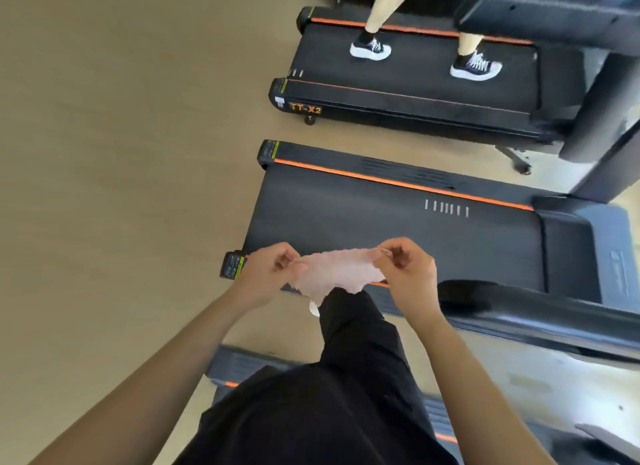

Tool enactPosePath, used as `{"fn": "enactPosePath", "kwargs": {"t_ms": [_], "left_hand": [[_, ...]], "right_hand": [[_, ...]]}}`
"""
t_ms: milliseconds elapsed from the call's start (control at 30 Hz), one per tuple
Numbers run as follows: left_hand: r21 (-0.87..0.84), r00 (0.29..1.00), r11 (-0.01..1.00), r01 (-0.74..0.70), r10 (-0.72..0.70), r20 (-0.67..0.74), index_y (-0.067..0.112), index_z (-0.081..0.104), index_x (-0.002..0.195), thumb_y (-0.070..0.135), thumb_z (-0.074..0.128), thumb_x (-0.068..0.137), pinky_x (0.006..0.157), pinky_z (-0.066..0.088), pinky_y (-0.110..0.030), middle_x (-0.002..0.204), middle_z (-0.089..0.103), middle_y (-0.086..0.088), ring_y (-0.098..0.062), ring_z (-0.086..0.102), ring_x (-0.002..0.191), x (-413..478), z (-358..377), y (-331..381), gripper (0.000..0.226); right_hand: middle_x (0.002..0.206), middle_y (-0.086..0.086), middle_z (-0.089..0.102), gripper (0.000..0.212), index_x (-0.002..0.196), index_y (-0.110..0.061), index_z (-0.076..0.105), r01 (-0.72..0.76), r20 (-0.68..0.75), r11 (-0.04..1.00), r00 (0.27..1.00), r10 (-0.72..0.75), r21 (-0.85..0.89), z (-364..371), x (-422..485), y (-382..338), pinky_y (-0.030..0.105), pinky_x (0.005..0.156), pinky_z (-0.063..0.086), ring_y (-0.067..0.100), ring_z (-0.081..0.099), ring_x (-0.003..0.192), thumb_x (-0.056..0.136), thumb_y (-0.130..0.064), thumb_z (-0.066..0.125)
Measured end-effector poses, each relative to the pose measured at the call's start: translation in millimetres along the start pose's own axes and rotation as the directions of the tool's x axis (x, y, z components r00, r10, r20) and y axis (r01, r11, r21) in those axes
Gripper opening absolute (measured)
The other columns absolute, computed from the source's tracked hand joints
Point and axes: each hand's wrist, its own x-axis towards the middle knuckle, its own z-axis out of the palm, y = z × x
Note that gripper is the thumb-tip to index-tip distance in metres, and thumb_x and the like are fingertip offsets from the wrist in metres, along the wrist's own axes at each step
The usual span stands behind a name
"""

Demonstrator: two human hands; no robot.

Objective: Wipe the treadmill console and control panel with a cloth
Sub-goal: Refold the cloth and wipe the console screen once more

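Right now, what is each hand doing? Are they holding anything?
Left hand: closed, pinching one edge of the pink cloth.
Right hand: closed, pinching the opposite edge, so the cloth is stretched between them.

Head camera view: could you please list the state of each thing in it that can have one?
Cloth: held up, stretched between both hands, not touching any machine.
Left hand: pinching the cloth's left edge.
Right hand: pinching the cloth's right edge.
Nearest treadmill: belt unoccupied; console out of view.
Next treadmill: occupied, another person's two sneakers on its belt.
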Motion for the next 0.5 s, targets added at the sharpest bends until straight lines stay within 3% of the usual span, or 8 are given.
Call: {"fn": "enactPosePath", "kwargs": {"t_ms": [133,267,400,500], "left_hand": [[0.042,1.0,0.999,0.009,-0.009,0.013,0.028,0.068,0.083,0.043,0.067,0.081,0.072,0.051,-0.035,0.078,0.071,0.005,-0.013,0.063,0.072,99.4,-7.7,62.6,0.015],[0.03,0.997,0.999,-0.014,0.012,0.074,0.024,0.07,0.082,0.021,0.072,0.093,0.067,0.047,-0.028,0.068,0.068,0.003,-0.007,0.059,0.064,183.9,-5.4,124.8,0.012],[-0.007,0.983,0.995,-0.099,0.099,0.157,0.027,0.072,0.082,0.02,0.068,0.096,0.065,0.045,-0.017,0.063,0.063,0.01,-0.002,0.055,0.064,251.3,7.3,180.4,0.017],[-0.049,0.939,0.985,-0.166,0.173,0.298,0.028,0.077,0.09,0.016,0.067,0.098,0.07,0.048,-0.017,0.074,0.071,0.016,-0.002,0.06,0.07,300.6,23.0,218.4,0.018]], "right_hand": [[0.079,0.0,0.073,0.012,0.083,-0.025,0.07,-0.067,-0.052,0.998,0.996,0.067,0.011,-21.4,80.7,-7.8,0.027,0.069,0.052,0.023,0.068,0.077,0.088,-0.014,0.074],[0.078,0.0,0.072,0.006,0.086,-0.019,0.071,-0.103,-0.09,0.995,0.991,0.104,0.012,-50.0,140.8,-28.0,0.011,0.061,0.045,0.008,0.06,0.065,0.088,-0.02,0.076],[0.087,-0.008,0.072,0.018,0.099,-0.024,0.07,-0.123,-0.118,0.991,0.986,0.117,-0.044,-72.5,190.9,-44.2,0.006,0.067,0.045,-0.002,0.062,0.074,0.085,-0.017,0.079],[0.084,-0.013,0.071,0.015,0.1,-0.03,0.072,-0.168,-0.144,0.982,0.977,0.155,-0.086,-82.8,225.1,-52.0,0.011,0.069,0.047,-0.003,0.063,0.076,0.086,-0.027,0.077]]}}
